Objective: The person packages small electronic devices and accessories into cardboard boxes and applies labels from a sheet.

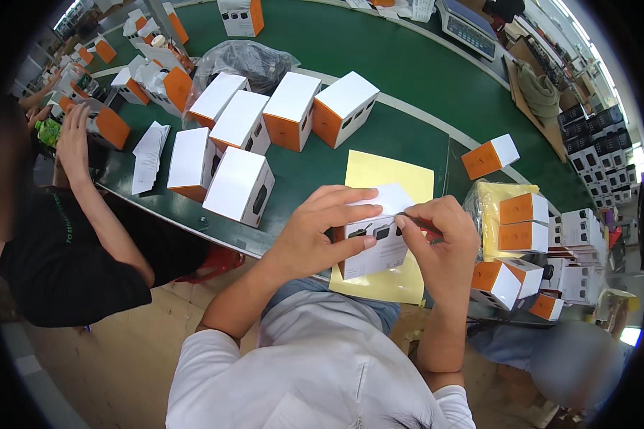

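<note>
A small white carton (373,250) with dark product pictures on its side stands in front of me on yellow sheets (390,166). My left hand (329,225) grips it from the left, with fingers over its top and the thumb along the pictured face. At the carton's upper right edge, my right hand (444,229) is closed in a pinch. Whatever lies between those fingertips is too small to make out. Something dark and reddish shows partly beneath the right palm.
Several white and orange cartons (286,114) stand to the left on the green table (408,132). More cartons (522,222) are stacked at right. A co-worker's arm (96,186) reaches in at left, beside folded leaflets (149,159). Another person (576,365) is at lower right. A scale (467,30) stands behind.
</note>
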Demonstrator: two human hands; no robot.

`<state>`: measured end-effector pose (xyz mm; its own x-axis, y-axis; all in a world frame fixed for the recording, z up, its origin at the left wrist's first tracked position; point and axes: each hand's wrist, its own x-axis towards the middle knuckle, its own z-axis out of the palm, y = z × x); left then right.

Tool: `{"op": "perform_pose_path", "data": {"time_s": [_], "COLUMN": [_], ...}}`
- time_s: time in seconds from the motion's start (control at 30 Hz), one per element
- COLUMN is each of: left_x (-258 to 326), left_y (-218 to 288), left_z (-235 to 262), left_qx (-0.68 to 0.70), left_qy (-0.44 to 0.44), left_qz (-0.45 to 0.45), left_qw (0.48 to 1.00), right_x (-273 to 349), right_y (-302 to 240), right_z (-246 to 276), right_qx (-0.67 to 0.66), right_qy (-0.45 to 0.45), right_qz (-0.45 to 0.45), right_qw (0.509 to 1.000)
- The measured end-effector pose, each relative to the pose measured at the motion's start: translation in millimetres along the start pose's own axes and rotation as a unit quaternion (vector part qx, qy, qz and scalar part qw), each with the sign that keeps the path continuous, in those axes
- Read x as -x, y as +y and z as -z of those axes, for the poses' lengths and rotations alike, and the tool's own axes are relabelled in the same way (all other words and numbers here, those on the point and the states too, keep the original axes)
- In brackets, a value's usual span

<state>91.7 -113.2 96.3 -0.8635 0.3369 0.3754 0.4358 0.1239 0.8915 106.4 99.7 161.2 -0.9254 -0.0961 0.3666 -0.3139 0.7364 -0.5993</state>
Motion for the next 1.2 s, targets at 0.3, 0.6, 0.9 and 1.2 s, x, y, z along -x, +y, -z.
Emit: {"op": "perform_pose_path", "data": {"time_s": [0.3, 0.6, 0.9, 1.2], "left_x": [7, 9, 17, 3], "left_y": [0, 0, -2, -7], "left_z": [1, 0, 0, 12], "left_qx": [-0.002, 0.000, -0.035, -0.142], "left_qy": [0.011, 0.009, -0.004, 0.015], "left_qz": [-0.017, -0.036, -0.065, -0.133], "left_qw": [1.000, 0.999, 0.997, 0.981], "right_x": [0, 15, 12, 14], "right_y": [-8, -5, 10, 21], "right_z": [2, -7, -2, 15], "right_qx": [0.221, -0.008, -0.041, -0.005], "right_qy": [0.044, -0.019, -0.081, -0.088], "right_qz": [0.095, 0.127, 0.043, -0.063], "right_qw": [0.970, 0.992, 0.995, 0.994]}}
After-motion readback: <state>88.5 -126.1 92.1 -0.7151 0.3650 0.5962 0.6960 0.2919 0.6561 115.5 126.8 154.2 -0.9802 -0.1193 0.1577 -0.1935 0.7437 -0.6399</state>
